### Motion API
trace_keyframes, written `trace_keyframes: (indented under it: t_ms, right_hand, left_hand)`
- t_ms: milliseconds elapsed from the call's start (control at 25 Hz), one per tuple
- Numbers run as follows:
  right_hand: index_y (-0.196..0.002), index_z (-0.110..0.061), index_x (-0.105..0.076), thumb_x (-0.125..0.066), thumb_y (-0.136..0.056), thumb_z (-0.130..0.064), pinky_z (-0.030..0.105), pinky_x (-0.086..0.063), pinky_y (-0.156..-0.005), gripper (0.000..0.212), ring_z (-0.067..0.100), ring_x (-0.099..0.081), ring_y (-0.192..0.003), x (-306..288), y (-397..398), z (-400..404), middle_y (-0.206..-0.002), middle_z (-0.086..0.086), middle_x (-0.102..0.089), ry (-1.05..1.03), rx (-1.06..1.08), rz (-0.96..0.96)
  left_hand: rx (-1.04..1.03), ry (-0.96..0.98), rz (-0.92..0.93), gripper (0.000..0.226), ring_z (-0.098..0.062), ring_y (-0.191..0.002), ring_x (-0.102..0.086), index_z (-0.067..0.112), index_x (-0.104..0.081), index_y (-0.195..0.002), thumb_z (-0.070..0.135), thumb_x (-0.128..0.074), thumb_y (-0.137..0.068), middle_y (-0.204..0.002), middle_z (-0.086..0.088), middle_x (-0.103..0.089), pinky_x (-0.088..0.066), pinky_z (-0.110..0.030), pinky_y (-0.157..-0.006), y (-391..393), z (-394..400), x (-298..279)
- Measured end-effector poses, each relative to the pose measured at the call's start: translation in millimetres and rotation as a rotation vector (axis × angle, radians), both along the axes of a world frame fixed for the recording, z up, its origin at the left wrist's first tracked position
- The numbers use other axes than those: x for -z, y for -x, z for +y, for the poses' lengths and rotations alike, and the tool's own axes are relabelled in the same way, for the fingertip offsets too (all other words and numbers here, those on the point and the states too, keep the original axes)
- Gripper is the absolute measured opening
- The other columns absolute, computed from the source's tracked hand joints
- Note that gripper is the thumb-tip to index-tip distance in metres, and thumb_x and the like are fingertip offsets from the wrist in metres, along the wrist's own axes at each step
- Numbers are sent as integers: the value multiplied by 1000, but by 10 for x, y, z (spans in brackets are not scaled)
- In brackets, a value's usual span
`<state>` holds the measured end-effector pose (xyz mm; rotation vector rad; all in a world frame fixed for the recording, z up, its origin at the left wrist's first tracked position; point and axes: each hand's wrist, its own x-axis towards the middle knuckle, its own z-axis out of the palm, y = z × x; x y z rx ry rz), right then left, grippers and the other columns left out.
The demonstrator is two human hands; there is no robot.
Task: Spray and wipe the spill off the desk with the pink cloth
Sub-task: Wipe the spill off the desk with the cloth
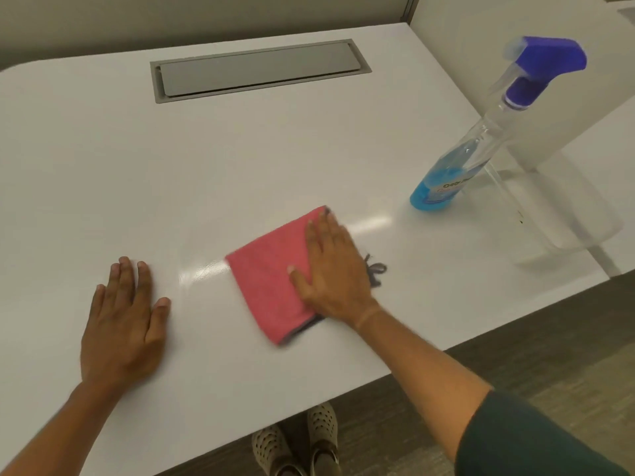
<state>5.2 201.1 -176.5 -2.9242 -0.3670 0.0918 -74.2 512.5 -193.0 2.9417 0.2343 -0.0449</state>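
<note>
A folded pink cloth [268, 273] lies flat on the white desk [240, 159] near its front edge. My right hand [331, 273] presses on the cloth's right half with straight fingers spread. A dark scribble-like mark [375, 269] shows on the desk just right of that hand. My left hand [125, 321] rests flat on the desk, palm down, left of the cloth and apart from it. A clear spray bottle [481, 142] with blue liquid and a blue-purple trigger head stands at the right, untouched. A wet sheen glints on the desk beside the cloth.
A grey cable-hatch lid [257, 68] is set into the desk at the back. A frosted divider panel [536, 97] on a clear stand rises behind the bottle at the right. The desk's front edge runs diagonally; floor and my shoes [299, 444] show below it.
</note>
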Motion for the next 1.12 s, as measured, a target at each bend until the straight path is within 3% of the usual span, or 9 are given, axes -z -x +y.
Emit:
trace_keyframes:
  t_ms: [120, 240, 360, 480, 560, 720, 800, 960, 1120]
  right_hand:
    - [-156, -8, 1, -30, -97, -59, 43, -1, -124, 84, 23, 13, -151, -92, 695, -251, -164, 16, 9, 1, -204, 94]
    - [-155, -13, 12, -23, -95, -64, 43, 0, -124, 86, 19, 17, -150, -56, 787, -901, -163, 11, 18, 48, -47, 80]
    - [-156, -10, 6, -20, -92, -65, 44, -2, -124, 88, 25, 9, -152, 7, 179, -922, -164, 14, 9, 59, 205, 56]
    - [-155, -4, -11, -27, -92, -62, 42, -4, -124, 87, 32, -1, -152, 7, -249, -256, -163, 22, -5, 41, 156, 24]
    - [-155, -2, -14, -32, -92, -60, 45, -7, -124, 87, 31, 0, -152, 14, -24, 149, -162, 23, -6, 11, 16, 11]
    - [-155, -7, 6, -30, -96, -62, 47, -4, -123, 89, 25, 16, -151, -94, 871, -18, -162, 17, 15, 21, -249, 86]
    - [-155, -9, 9, -30, -95, -64, 49, -7, -123, 90, 24, 16, -151, -62, 950, -459, -162, 15, 19, 60, -206, 59]
    - [-156, -9, 8, -24, -93, -67, 48, -6, -123, 91, 25, 11, -152, -21, 467, -577, -164, 14, 13, 33, 168, 64]
    - [-156, -7, 1, -25, -93, -67, 43, -1, -124, 90, 24, 14, -151, -24, 607, -46, -163, 16, 9, 27, -24, 72]
  left_hand:
    - [2, 12, 8, 73, -19, -150, 0, 12, -11, -154, 52, -11, -93, -163, -10, -6, -1, -36, -120, 15, 2, -4]
    - [-5, 9, 1, 72, -17, -150, 1, 12, -11, -154, 50, -12, -93, -163, -10, -5, 0, -35, -120, 12, -24, -28]
    - [-16, 8, -9, 72, -16, -150, 1, 11, -12, -154, 49, -12, -94, -163, -10, -6, 0, -35, -120, 11, -56, -37]
    - [-5, -3, -14, 71, -17, -150, -1, 10, -13, -154, 48, -13, -93, -162, -11, -7, 0, -35, -121, -2, -52, -38]
    - [-6, 5, -20, 72, -17, -150, -1, 11, -13, -154, 49, -13, -93, -162, -11, -7, 0, -34, -121, 8, -38, -34]
    - [-4, 26, -13, 73, -12, -149, 3, 12, -11, -154, 51, -11, -92, -163, -8, -4, 3, -32, -120, 16, -35, -35]
    - [-15, 31, -21, 73, -14, -149, 2, 12, -12, -154, 51, -11, -92, -163, -9, -5, 2, -34, -121, 20, -24, -47]
    - [-16, 17, -41, 71, -19, -150, -2, 10, -15, -154, 47, -14, -93, -162, -12, -8, -2, -37, -121, 4, -55, -40]
    - [0, 5, -25, 71, -19, -150, 0, 10, -13, -154, 47, -13, -93, -162, -12, -6, -2, -38, -122, 14, -37, -28]
